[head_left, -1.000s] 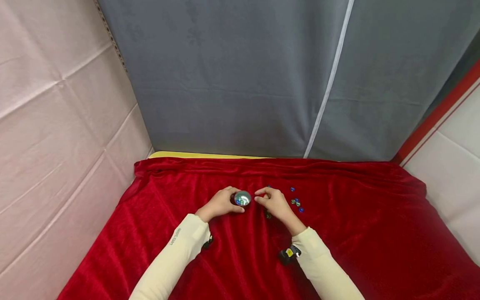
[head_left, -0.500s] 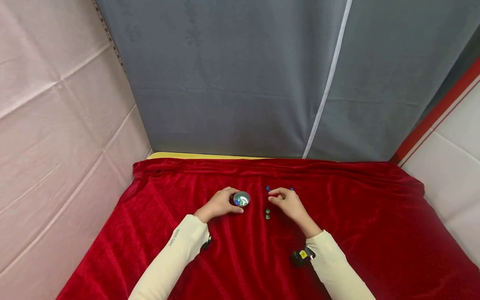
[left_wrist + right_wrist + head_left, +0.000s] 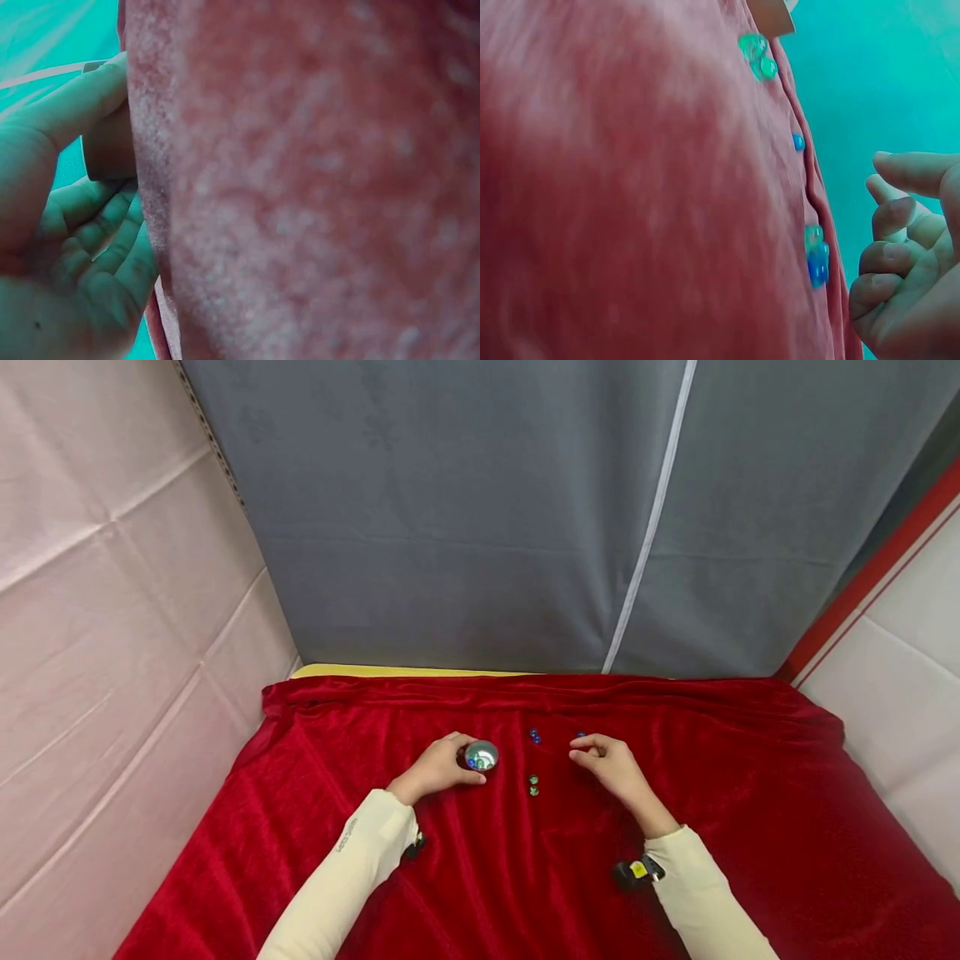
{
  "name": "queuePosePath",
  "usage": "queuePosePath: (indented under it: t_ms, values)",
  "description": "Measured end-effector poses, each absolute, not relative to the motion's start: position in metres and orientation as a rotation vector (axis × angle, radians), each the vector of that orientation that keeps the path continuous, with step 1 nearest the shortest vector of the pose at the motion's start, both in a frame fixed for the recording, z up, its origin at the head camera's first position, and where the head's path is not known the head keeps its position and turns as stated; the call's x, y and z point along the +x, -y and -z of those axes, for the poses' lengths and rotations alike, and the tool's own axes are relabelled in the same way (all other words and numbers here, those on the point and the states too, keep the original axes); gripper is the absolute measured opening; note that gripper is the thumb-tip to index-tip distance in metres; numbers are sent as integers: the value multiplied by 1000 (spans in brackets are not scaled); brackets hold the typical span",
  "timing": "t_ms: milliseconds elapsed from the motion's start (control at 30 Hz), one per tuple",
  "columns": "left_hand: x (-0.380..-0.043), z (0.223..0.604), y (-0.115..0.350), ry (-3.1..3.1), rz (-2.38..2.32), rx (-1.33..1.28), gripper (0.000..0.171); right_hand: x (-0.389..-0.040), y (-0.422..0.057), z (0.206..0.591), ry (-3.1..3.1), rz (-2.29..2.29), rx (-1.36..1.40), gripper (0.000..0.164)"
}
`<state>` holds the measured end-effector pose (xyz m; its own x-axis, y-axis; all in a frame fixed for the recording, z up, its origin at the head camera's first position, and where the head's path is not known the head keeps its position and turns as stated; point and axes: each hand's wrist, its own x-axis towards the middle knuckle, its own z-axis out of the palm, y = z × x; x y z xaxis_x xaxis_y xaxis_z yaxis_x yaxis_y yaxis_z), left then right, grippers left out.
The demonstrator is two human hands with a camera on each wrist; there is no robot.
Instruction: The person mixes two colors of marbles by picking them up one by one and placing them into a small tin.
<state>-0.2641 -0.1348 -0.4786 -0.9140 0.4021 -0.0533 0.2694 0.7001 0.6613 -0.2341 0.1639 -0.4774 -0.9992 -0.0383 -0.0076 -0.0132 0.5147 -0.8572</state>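
My left hand (image 3: 437,768) grips a small round cup (image 3: 486,751) with a shiny inside, thumb on the near side and fingers behind. Blue and green glass marbles (image 3: 476,763) lie in it. In the left wrist view the cup's brownish side (image 3: 109,150) shows between thumb and fingers. To the right, my right hand (image 3: 617,770) hovers over the cloth with thumb and index finger apart and nothing between them. A blue marble (image 3: 581,735) shows just beyond its fingertips. The right wrist view has blue and green marbles (image 3: 817,259) on the cloth beside this hand.
Between the hands lie two blue marbles (image 3: 535,736) and, closer to me, two green marbles (image 3: 533,785). A wrinkled red velvet cloth (image 3: 420,902) covers the table. Behind it hangs a grey curtain (image 3: 450,527), with a pale wall covering (image 3: 112,652) on the left.
My right hand has moved right, away from the cup, uncovering the green and blue marbles between the hands and now covering the ones farther right. The left hand and cup stay nearly still.
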Motion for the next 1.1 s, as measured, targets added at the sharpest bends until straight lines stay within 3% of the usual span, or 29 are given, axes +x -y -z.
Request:
queuePosePath:
  t_ms: [500,1100]
  values:
    - [-266,480,135,-2724,-979,564,59,-218,-199,482,-2656,1567,86,35]
    - [-263,478,134,-2725,-980,538,59,-213,-206,491,-2630,1493,63,31]
